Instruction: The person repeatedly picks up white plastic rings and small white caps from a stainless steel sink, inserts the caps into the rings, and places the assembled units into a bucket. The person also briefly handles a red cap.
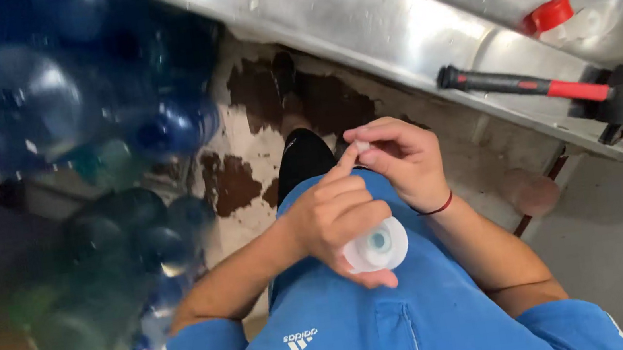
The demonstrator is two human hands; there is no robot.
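L hand (333,216): fingers curled shut round a white round cap (375,247) w/ bluish centre, held at chest; index finger stretched up to R hand.
R hand (398,159): thumb + fingertips pinched on a small white bit (361,146), just above L hand, touching its index.
Wrist: thin red band (439,206) on R.
Bench: steel bench (354,9) ahead; rubber mallet (549,91) w/ red-black handle at its edge, red-capped bottle (557,20) beyond.
Left side: blurred blue water jugs (68,151).
Floor: wet, patchy floor (258,134).
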